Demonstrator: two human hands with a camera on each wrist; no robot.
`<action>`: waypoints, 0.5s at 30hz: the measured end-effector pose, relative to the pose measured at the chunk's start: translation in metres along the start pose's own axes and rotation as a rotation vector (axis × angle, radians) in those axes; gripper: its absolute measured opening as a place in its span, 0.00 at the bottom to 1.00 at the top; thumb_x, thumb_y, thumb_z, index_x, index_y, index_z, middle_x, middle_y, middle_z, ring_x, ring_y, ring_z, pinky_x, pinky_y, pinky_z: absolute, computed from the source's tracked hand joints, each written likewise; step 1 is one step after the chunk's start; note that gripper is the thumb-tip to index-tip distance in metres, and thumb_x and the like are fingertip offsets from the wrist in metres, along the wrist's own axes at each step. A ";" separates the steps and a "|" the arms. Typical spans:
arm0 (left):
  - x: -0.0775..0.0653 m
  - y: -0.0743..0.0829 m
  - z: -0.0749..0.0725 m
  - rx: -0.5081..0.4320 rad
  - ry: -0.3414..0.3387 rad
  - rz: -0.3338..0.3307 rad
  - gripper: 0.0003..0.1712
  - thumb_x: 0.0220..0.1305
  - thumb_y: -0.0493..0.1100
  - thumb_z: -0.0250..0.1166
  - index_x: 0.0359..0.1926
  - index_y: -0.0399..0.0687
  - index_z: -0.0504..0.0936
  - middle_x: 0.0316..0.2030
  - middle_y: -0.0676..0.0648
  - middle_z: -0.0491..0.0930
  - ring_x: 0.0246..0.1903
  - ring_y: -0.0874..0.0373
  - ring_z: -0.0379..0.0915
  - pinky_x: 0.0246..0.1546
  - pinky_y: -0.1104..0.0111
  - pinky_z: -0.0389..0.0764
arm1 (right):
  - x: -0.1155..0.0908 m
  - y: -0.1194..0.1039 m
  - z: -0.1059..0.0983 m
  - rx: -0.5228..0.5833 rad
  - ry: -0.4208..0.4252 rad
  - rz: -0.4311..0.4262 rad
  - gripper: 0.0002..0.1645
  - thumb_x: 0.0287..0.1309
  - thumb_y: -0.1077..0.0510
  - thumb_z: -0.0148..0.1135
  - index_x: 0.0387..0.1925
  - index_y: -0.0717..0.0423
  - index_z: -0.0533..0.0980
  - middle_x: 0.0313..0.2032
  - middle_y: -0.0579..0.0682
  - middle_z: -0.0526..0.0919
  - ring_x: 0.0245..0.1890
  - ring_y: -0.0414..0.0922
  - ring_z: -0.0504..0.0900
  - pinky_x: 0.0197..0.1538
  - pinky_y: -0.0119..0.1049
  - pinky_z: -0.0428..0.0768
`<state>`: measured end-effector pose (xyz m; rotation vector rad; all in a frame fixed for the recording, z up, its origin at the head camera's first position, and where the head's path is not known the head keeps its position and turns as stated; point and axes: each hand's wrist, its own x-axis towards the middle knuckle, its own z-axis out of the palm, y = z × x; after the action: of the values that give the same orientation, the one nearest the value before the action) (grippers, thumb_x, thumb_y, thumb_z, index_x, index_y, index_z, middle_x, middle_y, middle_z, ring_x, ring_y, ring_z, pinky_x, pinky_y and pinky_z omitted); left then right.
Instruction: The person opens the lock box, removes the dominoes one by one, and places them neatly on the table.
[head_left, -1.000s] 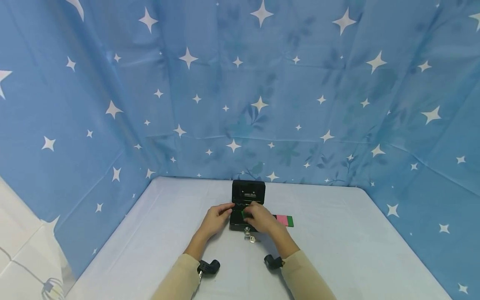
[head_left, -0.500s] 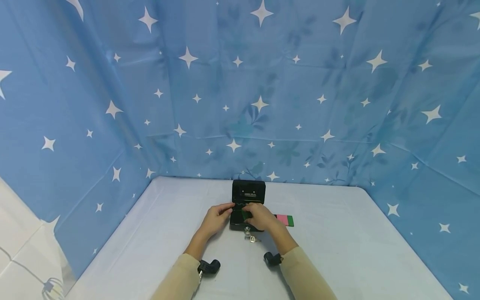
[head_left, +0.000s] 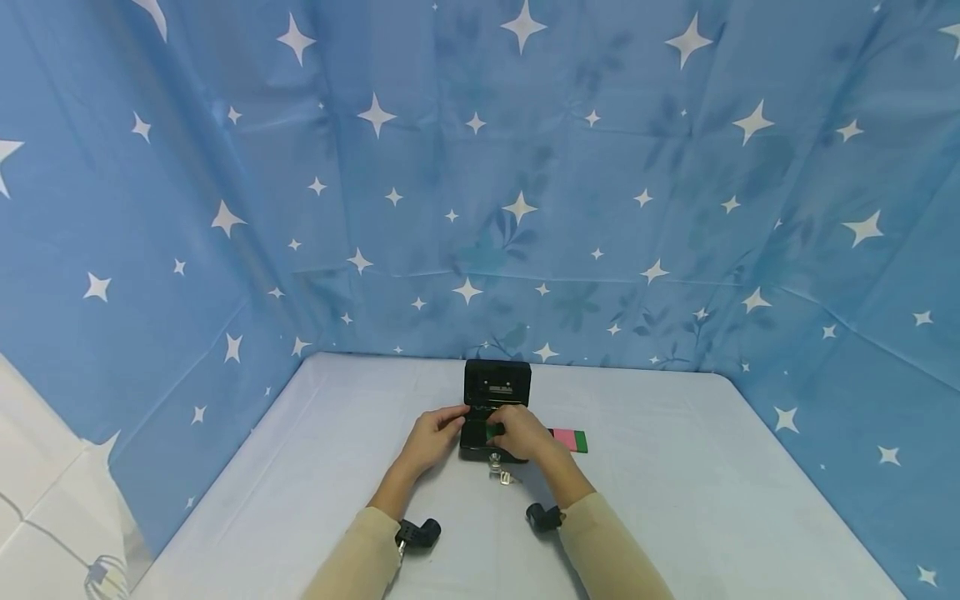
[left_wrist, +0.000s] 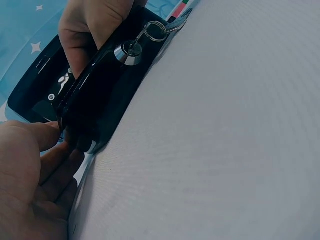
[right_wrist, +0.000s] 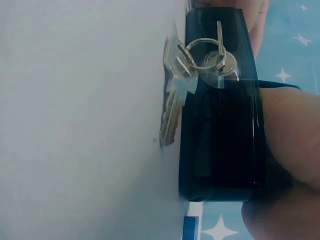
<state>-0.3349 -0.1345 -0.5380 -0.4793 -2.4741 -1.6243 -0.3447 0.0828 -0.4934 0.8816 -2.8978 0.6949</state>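
Note:
A black cash box (head_left: 474,454) stands on the table with its lid (head_left: 497,382) raised at the back. My left hand (head_left: 429,439) grips its left side, thumb at the rim and fingers lower down in the left wrist view. My right hand (head_left: 522,433) reaches into the box from the right, fingers bent around a thin green piece (head_left: 492,431), mostly hidden by the hand. A key (right_wrist: 219,37) sits in the front lock (left_wrist: 128,51). From its ring (right_wrist: 202,40) a second key (right_wrist: 172,117) hangs down to the tabletop.
Flat coloured pieces (head_left: 564,439), pink and green, lie on the white table (head_left: 675,500) just right of the box. A blue star-patterned curtain (head_left: 480,208) rises behind the table and along both sides.
The green piece has shifted slightly within the box as the right fingers moved a little. The left hand and the box have stayed in place.

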 end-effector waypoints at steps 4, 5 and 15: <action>0.000 0.000 0.000 -0.001 -0.001 0.000 0.19 0.77 0.42 0.61 0.64 0.44 0.83 0.65 0.43 0.81 0.70 0.45 0.72 0.73 0.50 0.72 | 0.000 0.001 0.002 -0.005 0.014 0.011 0.16 0.59 0.60 0.76 0.48 0.61 0.87 0.50 0.57 0.88 0.57 0.56 0.85 0.62 0.54 0.83; 0.000 0.000 0.000 -0.002 0.000 0.000 0.19 0.77 0.41 0.61 0.64 0.44 0.83 0.65 0.43 0.81 0.70 0.45 0.72 0.73 0.50 0.72 | 0.000 0.001 0.003 -0.003 0.016 0.017 0.17 0.59 0.59 0.77 0.49 0.61 0.86 0.50 0.57 0.88 0.57 0.56 0.85 0.63 0.54 0.82; 0.000 0.000 0.000 -0.003 -0.004 0.013 0.19 0.77 0.42 0.62 0.64 0.43 0.83 0.65 0.42 0.81 0.70 0.45 0.72 0.72 0.50 0.72 | -0.003 0.002 0.003 0.050 0.047 0.018 0.19 0.57 0.61 0.77 0.51 0.62 0.85 0.51 0.57 0.87 0.56 0.55 0.84 0.63 0.54 0.82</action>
<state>-0.3348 -0.1342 -0.5384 -0.4985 -2.4667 -1.6240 -0.3428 0.0842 -0.4976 0.8332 -2.8623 0.7817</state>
